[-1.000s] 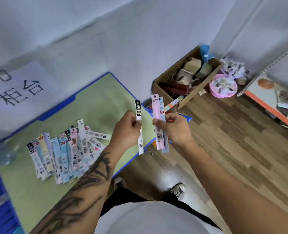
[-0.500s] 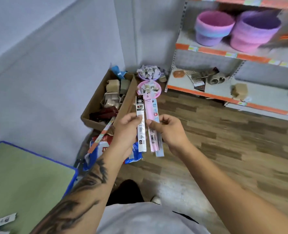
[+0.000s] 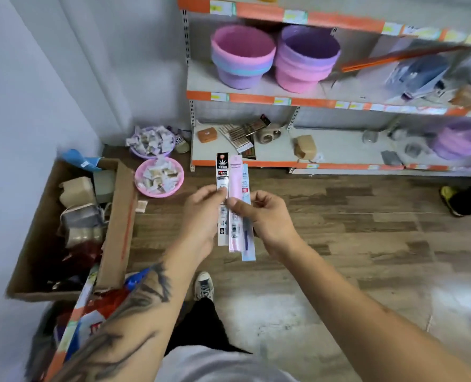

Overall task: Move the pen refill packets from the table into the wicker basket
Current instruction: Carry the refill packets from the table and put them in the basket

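Three pen refill packets stand upright between my hands at the frame's middle. My left hand [image 3: 202,213] pinches a black-and-white packet [image 3: 222,172]. My right hand [image 3: 264,216] pinches a pink packet [image 3: 235,175] with a light blue packet [image 3: 248,244] behind it. The three packets touch side by side. Pink and purple woven baskets sit on the shelf: a pink-rimmed stack [image 3: 242,55] and a purple-rimmed stack [image 3: 306,57]. The table is out of view.
A metal shelf unit [image 3: 284,99] with orange edges fills the upper right. A cardboard box [image 3: 118,224] of goods stands at left on the wooden floor. Two small bowls of wrapped items [image 3: 159,176] lie near the shelf. Another person's shoe [image 3: 449,199] shows at right.
My view swung right from the green table and its packets to the shelf. The left hand's packet moved in against the right hand's packets.
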The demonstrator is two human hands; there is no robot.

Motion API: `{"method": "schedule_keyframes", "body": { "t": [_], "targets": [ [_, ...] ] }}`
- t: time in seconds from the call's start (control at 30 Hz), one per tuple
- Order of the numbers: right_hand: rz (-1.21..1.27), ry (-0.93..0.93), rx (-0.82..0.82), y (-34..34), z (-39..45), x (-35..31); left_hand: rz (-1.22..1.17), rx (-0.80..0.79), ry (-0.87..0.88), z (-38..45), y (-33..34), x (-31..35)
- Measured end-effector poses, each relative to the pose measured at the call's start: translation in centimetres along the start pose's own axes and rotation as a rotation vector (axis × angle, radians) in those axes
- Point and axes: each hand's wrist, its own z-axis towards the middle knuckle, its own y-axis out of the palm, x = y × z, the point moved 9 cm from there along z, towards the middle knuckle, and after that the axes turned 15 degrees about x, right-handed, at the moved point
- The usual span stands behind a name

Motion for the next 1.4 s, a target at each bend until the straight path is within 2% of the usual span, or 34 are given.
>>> {"method": "schedule_keyframes", "body": {
  "t": [0.13, 0.33, 0.63, 0.77, 1.03, 1.1, 1.27, 1.4],
  "targets": [
    [-0.060, -0.055, 0.055, 3.4, 6.2, -4.5, 0.014, -0.080, -0.013, 5.3, 4.1, 5.2],
    [-0.117, -0.122, 0.041, 6.4, 12.9, -9.0, 0.091, -0.149, 0.014, 11.6, 8.2, 10.8],
    [-0.096, -0.145, -0.022, 10.2, 22.8, -15.9, 0.058, -0.124, 0.193, 19.1, 13.4, 19.6],
    [-0.153, -0.266, -0.094, 12.9, 28.0, -21.7, 0.080, -0.092, 0.325, 21.9, 16.4, 26.5],
    [-0.044, -0.383, -0.252, 17.0, 37.1, -39.4, -0.023, -0.049, 0.527, 26.1, 24.2, 43.9],
    [-0.009, -0.472, -0.259, 17.3, 39.1, -45.1, -0.024, -0.033, 0.602, 26.8, 26.5, 48.1],
    [0.011, -0.757, -0.110, 16.7, 44.2, -59.7, -0.086, -0.072, 0.760, 27.5, 31.7, 57.2],
    [-0.028, -0.828, -0.005, 17.6, 49.5, -69.6, -0.108, -0.137, 0.778, 28.7, 34.0, 61.4]
  ]
}}
